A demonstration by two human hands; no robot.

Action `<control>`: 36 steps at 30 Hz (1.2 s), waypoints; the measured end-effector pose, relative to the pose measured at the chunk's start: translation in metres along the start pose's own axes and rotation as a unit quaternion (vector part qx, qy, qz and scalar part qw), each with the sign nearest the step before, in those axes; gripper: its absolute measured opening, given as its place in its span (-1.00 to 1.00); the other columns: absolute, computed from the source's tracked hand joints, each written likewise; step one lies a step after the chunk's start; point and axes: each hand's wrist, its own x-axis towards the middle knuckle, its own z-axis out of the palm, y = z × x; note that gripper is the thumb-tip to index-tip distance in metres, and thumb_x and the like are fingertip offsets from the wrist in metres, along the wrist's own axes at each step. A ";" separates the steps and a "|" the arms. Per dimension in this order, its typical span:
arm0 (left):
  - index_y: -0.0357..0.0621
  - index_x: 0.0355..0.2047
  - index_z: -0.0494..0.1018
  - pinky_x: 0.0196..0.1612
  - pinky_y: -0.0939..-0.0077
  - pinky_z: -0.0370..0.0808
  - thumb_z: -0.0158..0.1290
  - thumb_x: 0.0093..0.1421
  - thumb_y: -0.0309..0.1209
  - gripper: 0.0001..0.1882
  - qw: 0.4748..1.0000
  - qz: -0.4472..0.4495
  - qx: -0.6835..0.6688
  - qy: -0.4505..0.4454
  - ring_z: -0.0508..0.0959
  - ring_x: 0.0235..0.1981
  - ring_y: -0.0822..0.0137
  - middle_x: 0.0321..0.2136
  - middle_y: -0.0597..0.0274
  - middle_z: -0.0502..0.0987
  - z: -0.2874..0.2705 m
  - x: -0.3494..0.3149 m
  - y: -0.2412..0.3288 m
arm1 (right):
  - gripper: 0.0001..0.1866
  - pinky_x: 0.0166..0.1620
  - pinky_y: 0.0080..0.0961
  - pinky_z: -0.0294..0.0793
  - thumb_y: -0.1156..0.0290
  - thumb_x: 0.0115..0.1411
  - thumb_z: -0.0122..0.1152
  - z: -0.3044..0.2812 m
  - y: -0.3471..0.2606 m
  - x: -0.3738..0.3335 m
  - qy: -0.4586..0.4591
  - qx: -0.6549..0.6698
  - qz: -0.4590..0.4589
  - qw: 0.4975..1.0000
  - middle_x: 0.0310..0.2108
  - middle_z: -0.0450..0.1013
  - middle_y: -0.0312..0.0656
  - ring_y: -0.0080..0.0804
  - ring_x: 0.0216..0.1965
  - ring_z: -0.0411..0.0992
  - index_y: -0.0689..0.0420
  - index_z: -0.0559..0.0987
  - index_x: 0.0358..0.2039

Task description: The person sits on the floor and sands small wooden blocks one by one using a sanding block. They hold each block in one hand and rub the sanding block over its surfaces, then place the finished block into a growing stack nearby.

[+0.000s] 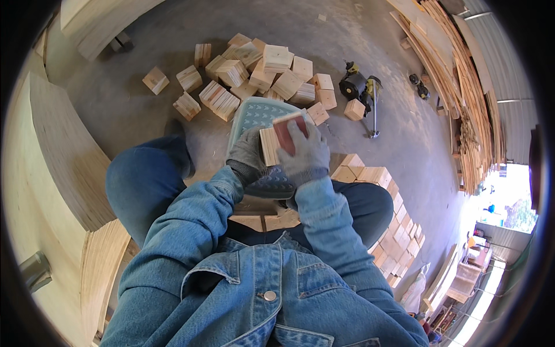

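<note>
In front of me, my gloved left hand (247, 151) grips a pale laminated wooden block (269, 146) by its left side. My gloved right hand (306, 153) is closed around a flat sanding block (283, 134) with a reddish-brown face, held against the wooden block's upper right. Contact between the two faces is partly hidden by my fingers. Both hands are above a blue-grey plastic piece (254, 110) with an arrow-like raised pattern, between my knees; whether it is a stool or a tray I cannot tell.
Beyond it, a loose heap of wooden blocks (286, 84) lies on the concrete floor. Stacked blocks (396, 243) stand by my right knee. A black-and-yellow power tool (355, 87) rests at the far right. Large curved plywood panels (63, 150) rise on my left; long boards (462, 87) lie along the right wall.
</note>
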 end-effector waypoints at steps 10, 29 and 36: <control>-0.14 0.33 0.26 0.41 0.15 0.38 0.45 0.02 -0.10 -0.06 0.999 0.027 0.018 -0.007 0.43 0.27 -0.10 0.20 -0.08 0.42 -0.001 0.005 0.001 | -0.15 0.33 0.07 0.40 -0.02 0.09 0.52 0.004 -0.006 -0.013 -0.015 -0.002 0.011 1.000 0.40 0.28 0.10 0.22 0.30 0.36 -0.11 0.50 0.40; -0.09 0.32 0.31 0.41 0.13 0.34 0.39 0.11 -0.05 -0.15 0.990 0.048 -0.130 -0.039 0.44 0.27 -0.07 0.22 -0.04 0.44 -0.002 0.016 0.008 | -0.18 0.26 0.03 0.47 -0.02 0.11 0.50 0.001 -0.030 0.020 -0.016 0.008 -0.038 0.999 0.34 0.34 0.02 0.18 0.22 0.42 -0.06 0.51 0.37; -0.03 0.30 0.41 0.36 0.16 0.45 0.40 0.14 -0.10 -0.24 1.000 0.005 0.002 0.006 0.52 0.25 0.06 0.24 0.02 0.51 -0.002 0.002 0.000 | -0.17 0.25 0.09 0.43 0.03 0.07 0.54 -0.002 -0.016 -0.076 -0.040 0.025 -0.090 0.995 0.36 0.32 0.07 0.23 0.20 0.41 -0.10 0.52 0.37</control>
